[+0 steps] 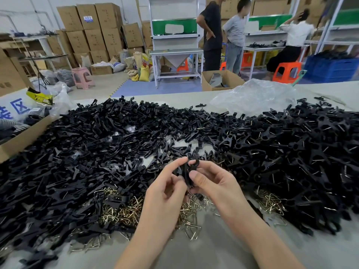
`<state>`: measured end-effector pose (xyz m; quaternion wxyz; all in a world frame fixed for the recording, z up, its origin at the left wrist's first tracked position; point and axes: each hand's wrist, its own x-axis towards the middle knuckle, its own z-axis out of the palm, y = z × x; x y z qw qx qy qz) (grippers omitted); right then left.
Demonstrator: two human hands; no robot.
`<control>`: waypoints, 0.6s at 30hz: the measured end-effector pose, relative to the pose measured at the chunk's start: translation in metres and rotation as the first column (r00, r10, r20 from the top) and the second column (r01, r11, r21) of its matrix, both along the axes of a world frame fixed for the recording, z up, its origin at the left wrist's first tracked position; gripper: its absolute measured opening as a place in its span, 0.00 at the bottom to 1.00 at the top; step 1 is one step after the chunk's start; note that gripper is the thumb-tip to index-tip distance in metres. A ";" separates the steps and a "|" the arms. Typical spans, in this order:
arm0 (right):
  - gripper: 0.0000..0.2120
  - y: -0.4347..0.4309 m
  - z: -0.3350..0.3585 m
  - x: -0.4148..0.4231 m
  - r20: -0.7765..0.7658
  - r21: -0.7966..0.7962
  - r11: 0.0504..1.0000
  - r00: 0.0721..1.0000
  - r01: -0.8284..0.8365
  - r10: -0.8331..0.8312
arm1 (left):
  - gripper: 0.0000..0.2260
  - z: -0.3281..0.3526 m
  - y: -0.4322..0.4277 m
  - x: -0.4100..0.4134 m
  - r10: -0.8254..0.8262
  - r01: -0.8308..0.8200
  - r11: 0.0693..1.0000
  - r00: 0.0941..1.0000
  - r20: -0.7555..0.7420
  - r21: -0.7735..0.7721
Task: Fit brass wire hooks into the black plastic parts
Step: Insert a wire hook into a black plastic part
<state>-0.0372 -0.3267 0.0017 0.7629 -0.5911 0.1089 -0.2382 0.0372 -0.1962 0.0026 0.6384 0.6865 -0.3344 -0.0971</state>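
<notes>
A black plastic part (187, 171) is being held over the near middle of the table (204, 247). It is being pinched by the thumb and curled fingers of the left hand (165, 189) and gripped on its other side by the right hand (212, 183), so both hands are meeting on one piece. Whether a hook is being pushed in cannot be told — no wire is showing between the fingers.

The fitting step is judged to be in hand. The next move is likely calling for the wire to be seated fully and the piece dropped on the right-hand heap (303, 152), where parts with wires are showing. A fresh part would then be taken from the left-hand heap (77, 152) and a hook from the loose brass wire hooks (120, 212) lying near.

On a white bag (18, 108) at the left, the blue character "区" is being shown beside another that is cut off. Lettering on a yellow-and-black packet (39, 98) and on a far carton label (88, 18) is too blurred to be read.
</notes>
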 end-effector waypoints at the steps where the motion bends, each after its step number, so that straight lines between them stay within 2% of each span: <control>1: 0.15 0.000 0.000 0.000 0.000 0.002 1.000 1.000 0.000 0.000 | 0.22 0.000 -0.001 0.000 -0.003 0.003 1.000 1.000 -0.019 -0.014; 8: 0.16 0.003 -0.001 -0.001 -0.023 -0.041 0.998 0.998 -0.052 0.051 | 0.26 0.000 0.001 0.006 0.005 -0.016 0.996 0.993 -0.119 -0.089; 13: 0.12 0.004 0.001 -0.002 -0.021 -0.062 0.996 0.998 -0.060 0.058 | 0.29 -0.002 0.004 0.003 0.041 -0.040 0.999 0.998 0.041 -0.035; 18: 0.12 0.001 -0.001 -0.001 0.006 -0.018 0.998 0.998 -0.068 0.068 | 0.17 -0.005 0.007 0.003 0.005 -0.013 0.999 0.972 0.233 0.031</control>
